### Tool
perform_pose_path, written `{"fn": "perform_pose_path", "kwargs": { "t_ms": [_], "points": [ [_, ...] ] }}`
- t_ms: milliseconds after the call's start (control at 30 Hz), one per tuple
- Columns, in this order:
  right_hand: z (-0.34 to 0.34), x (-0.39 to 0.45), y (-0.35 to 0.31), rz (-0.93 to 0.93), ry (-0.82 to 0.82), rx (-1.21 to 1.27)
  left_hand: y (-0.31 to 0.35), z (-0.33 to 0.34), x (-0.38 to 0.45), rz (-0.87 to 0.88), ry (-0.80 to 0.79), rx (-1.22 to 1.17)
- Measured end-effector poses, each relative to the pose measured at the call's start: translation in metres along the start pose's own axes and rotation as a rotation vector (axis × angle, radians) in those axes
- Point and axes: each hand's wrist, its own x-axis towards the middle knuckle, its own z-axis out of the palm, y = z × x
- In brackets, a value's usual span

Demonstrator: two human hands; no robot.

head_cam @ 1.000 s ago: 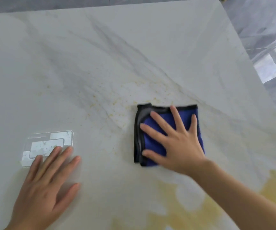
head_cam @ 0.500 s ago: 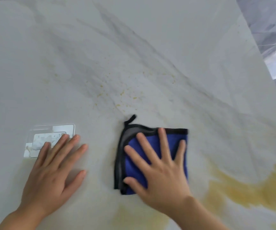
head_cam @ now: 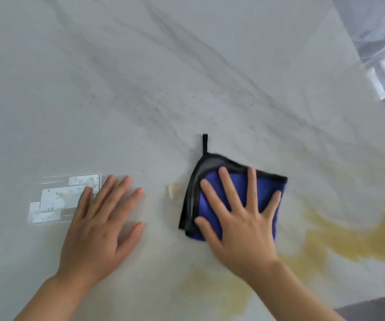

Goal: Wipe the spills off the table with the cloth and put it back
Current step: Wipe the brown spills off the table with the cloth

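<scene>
My right hand: fingers spread wide and flat, pressing down on folded blue cloth with black edge, so whole cloth rubs at once. Nothing pinched. Cloth lies flat on white marble table, black loop sticking out at far corner. Big yellow spill just beside cloth on right, more near table edge by my wrist, so I guess much wiping left. My left hand: fingers straight, flat on table, likely to steady me. Its fingertips touch clear plastic holder.
</scene>
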Motion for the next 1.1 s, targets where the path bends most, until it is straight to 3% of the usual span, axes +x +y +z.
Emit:
{"fn": "perform_pose_path", "kwargs": {
  "t_ms": [133,200,367,500,633,767,867,1000,1100],
  "points": [
    [0.008,-0.044,-0.049,-0.203,-0.091,0.064,0.000,-0.001,0.001,-0.005,-0.019,-0.004],
    [0.009,-0.025,-0.056,-0.227,-0.029,0.024,-0.001,-0.001,0.001,0.016,-0.019,0.010],
    [0.001,0.008,-0.028,-0.069,-0.027,-0.069,0.001,-0.001,0.001,-0.014,-0.030,0.015],
    [0.007,-0.041,-0.030,0.027,-0.019,-0.004,0.000,-0.001,0.001,-0.011,-0.024,0.021],
    [0.024,-0.097,-0.073,-0.205,-0.064,0.042,0.000,-0.001,0.000,-0.012,-0.036,0.024],
    [0.021,-0.074,-0.084,-0.271,0.021,0.054,0.000,-0.002,0.003,-0.010,-0.003,0.019],
    [0.014,-0.054,-0.057,-0.204,0.077,-0.038,0.001,-0.001,0.002,-0.010,0.019,0.014],
    [0.008,-0.079,-0.018,0.067,-0.022,-0.041,0.000,0.000,0.000,0.001,0.010,0.026],
    [0.015,-0.117,-0.031,0.030,-0.079,0.003,0.001,-0.001,0.000,-0.007,-0.003,0.022]
  ]
}}
